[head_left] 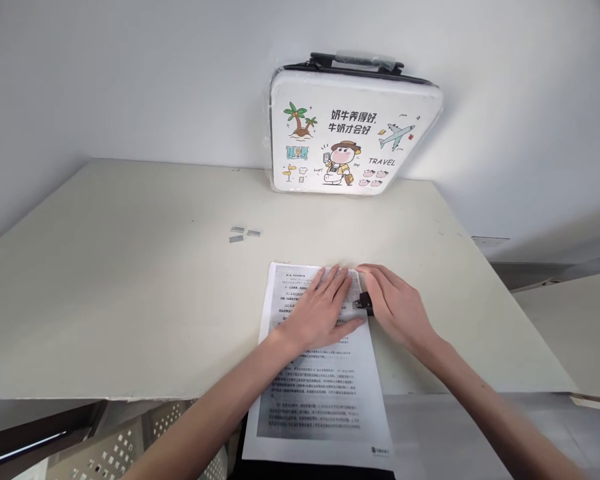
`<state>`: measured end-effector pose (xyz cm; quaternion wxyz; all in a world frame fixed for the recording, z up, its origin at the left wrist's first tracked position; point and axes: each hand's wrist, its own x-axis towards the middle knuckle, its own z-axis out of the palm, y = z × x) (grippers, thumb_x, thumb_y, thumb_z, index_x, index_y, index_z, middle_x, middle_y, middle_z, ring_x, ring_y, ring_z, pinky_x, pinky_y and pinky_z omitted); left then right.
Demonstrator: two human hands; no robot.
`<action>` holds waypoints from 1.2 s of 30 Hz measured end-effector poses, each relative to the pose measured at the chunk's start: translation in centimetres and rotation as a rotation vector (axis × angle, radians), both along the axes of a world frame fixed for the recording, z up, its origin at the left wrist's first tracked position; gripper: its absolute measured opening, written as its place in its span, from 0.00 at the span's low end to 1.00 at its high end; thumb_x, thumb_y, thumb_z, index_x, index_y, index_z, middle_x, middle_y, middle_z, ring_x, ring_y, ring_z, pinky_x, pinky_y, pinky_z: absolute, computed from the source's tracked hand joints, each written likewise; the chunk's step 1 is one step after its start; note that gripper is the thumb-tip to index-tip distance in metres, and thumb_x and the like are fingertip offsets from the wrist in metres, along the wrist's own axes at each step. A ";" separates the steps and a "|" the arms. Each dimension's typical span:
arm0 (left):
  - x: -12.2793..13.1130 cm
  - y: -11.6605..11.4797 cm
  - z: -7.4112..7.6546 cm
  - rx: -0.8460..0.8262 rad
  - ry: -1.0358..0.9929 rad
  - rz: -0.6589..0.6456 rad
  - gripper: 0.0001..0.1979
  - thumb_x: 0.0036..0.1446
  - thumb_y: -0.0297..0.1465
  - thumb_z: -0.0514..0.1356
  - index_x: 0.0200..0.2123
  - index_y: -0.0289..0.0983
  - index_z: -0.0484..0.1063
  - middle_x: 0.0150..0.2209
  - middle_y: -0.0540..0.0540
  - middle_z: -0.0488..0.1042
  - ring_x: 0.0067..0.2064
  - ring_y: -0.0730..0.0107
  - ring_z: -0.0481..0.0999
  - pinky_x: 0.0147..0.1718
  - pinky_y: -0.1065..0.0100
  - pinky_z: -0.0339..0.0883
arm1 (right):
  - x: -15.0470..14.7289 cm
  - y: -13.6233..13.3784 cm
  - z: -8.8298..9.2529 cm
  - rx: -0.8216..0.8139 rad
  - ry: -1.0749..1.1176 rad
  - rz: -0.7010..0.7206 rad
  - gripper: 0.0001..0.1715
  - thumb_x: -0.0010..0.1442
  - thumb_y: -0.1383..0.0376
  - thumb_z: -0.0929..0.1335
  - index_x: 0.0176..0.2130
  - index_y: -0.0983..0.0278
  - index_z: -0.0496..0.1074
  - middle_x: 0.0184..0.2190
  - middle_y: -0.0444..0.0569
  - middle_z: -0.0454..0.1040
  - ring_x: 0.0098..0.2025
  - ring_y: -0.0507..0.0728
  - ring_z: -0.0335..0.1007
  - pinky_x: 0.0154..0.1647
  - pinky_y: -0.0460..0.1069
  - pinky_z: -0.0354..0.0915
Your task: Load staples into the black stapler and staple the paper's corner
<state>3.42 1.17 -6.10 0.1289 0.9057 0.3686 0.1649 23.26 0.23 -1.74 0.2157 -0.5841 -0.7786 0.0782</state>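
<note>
A printed sheet of paper, perhaps the top of a stack, lies on the table with its lower part hanging past the front edge. My left hand rests flat on its upper right area, fingers stretched out and thumb spread to the right. Beside it, my right hand is closed around a black stapler, whose front end sits over the sheet's right edge. Most of the stapler's body is hidden under my right palm. Whether a staple is in the paper I cannot tell.
Farther left on the pale table lie a few short staple strips. A white cartoon-printed case with a black handle stands at the back against the wall. Below the front edge is a perforated chair.
</note>
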 end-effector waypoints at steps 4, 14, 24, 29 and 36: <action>-0.2 0.1 0.4 -0.014 0.029 -0.004 0.42 0.74 0.55 0.42 0.77 0.30 0.43 0.78 0.37 0.47 0.79 0.57 0.35 0.77 0.53 0.33 | 3.0 -1.7 -1.0 0.033 0.055 0.142 0.20 0.76 0.54 0.59 0.54 0.59 0.73 0.54 0.55 0.80 0.53 0.63 0.78 0.55 0.59 0.72; -0.7 0.9 1.0 -0.037 0.062 0.004 0.42 0.74 0.55 0.47 0.78 0.35 0.42 0.78 0.39 0.47 0.79 0.56 0.38 0.77 0.51 0.36 | 9.5 -4.0 -3.7 0.032 0.214 -0.107 0.16 0.70 0.50 0.69 0.50 0.57 0.73 0.44 0.49 0.81 0.41 0.60 0.80 0.40 0.52 0.74; -5.9 -3.3 4.8 -0.023 0.085 0.060 0.35 0.76 0.46 0.51 0.78 0.50 0.41 0.78 0.50 0.46 0.79 0.56 0.42 0.76 0.47 0.46 | 9.9 -4.5 -4.0 0.134 0.267 -0.181 0.19 0.70 0.49 0.69 0.50 0.59 0.74 0.43 0.51 0.82 0.40 0.61 0.80 0.38 0.53 0.74; -12.3 -8.2 5.8 -0.092 0.150 0.118 0.39 0.74 0.43 0.56 0.78 0.55 0.36 0.78 0.52 0.44 0.78 0.51 0.45 0.74 0.42 0.51 | 9.9 -4.4 -4.2 0.256 0.246 -0.175 0.16 0.71 0.51 0.68 0.50 0.59 0.74 0.44 0.53 0.82 0.43 0.62 0.81 0.40 0.54 0.74; -12.7 -9.2 5.5 -0.105 0.225 0.120 0.41 0.71 0.47 0.58 0.78 0.56 0.39 0.78 0.53 0.46 0.77 0.44 0.47 0.74 0.40 0.48 | 9.8 -4.3 -4.0 0.324 0.340 -0.323 0.17 0.70 0.51 0.68 0.50 0.59 0.74 0.42 0.53 0.82 0.40 0.62 0.80 0.38 0.54 0.73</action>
